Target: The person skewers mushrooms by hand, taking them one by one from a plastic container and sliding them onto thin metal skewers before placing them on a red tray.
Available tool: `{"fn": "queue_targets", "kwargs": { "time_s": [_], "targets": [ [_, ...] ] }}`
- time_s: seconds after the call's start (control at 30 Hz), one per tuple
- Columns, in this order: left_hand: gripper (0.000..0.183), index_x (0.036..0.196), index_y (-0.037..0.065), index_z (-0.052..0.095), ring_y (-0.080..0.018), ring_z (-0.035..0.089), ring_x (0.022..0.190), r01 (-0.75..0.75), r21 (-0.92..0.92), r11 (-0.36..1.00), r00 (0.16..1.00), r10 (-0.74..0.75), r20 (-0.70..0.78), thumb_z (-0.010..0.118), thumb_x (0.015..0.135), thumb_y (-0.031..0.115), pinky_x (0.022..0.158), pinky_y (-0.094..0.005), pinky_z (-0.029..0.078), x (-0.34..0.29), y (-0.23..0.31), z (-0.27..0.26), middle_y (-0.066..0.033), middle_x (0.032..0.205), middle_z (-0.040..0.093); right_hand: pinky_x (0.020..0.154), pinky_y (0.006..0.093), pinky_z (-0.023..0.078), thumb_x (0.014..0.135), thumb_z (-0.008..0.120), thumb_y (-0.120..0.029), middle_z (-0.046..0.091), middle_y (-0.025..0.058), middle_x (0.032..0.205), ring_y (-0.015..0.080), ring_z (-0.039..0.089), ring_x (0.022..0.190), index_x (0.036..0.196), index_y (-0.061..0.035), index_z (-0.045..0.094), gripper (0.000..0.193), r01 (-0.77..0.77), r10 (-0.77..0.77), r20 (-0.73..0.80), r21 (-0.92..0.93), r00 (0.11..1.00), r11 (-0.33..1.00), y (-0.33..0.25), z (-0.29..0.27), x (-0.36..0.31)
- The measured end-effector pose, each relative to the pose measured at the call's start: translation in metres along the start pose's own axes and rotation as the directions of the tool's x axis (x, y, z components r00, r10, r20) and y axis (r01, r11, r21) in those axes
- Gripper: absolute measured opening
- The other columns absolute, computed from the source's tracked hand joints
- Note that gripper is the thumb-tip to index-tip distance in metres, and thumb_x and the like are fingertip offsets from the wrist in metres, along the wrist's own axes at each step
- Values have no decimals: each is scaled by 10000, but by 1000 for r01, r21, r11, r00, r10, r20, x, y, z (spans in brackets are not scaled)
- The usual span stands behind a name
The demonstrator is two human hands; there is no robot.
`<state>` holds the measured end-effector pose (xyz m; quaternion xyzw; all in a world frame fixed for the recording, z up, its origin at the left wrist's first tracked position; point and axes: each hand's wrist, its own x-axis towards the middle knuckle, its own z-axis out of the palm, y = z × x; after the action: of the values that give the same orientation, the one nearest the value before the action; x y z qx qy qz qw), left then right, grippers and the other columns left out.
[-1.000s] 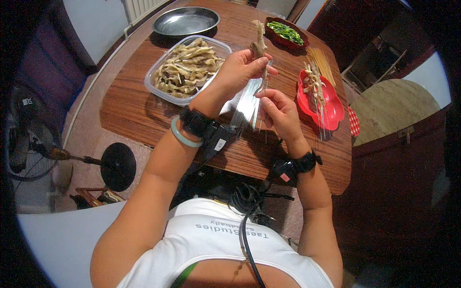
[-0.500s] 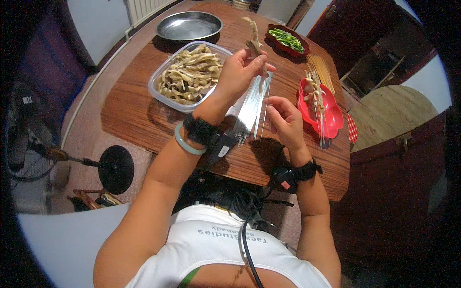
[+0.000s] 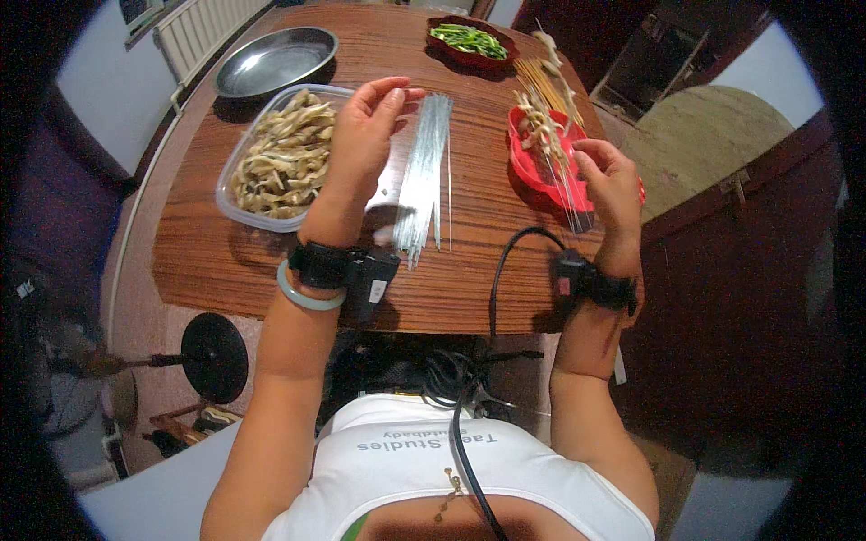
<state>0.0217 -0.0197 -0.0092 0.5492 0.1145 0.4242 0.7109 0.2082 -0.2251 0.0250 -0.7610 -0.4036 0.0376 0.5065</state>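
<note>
My right hand (image 3: 611, 185) pinches a metal skewer over the right side of the table. Torn oyster mushroom (image 3: 561, 77) is threaded on its far part. Just beneath and to the left, a red scalloped dish (image 3: 526, 155) bears several skewers with mushroom pieces (image 3: 538, 126). Loosely curled, my left hand (image 3: 368, 131) holds nothing, its thumb apart from its fingers. It hovers at the right edge of a clear plastic tub (image 3: 227, 206) heaped with oyster mushrooms (image 3: 284, 162). To its right lies a bundle of thin metal skewers (image 3: 422, 176), one slightly apart from the others.
A round metal pan (image 3: 275, 61) stands at the far left of the wooden table (image 3: 451, 302). At the back, a dark red dish (image 3: 502, 63) contains cut green vegetables (image 3: 469, 41). Wooden sticks (image 3: 564, 101) lie behind the red dish. A black cable (image 3: 498, 270) loops over the table's front edge.
My right hand has carried the mushroom skewer rightward to the red dish. My left hand has let go of the mushroom and drawn back beside the tub. The view has shifted to the right.
</note>
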Motion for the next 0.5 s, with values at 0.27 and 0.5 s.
{"fn": "queue_targets", "kwargs": {
  "time_s": [0.27,0.5],
  "targets": [
    [195,990,44,514,-103,523,846,6,56,998,1000,-6,-9,464,833,149,727,-226,396,-1,-1,5,-55,934,591,549,229,415,731,549,-76,580,54,681,101,524,607,838,47,582,167,-30,59,48,-471,997,882,66,-41,-2],
    [192,990,46,513,-102,523,844,-5,70,998,999,8,-38,476,823,133,718,-220,399,-3,2,6,-51,940,588,552,250,429,717,571,-100,594,72,692,117,538,592,856,34,589,194,40,6,96,-474,995,880,69,-30,3]
  ]
}}
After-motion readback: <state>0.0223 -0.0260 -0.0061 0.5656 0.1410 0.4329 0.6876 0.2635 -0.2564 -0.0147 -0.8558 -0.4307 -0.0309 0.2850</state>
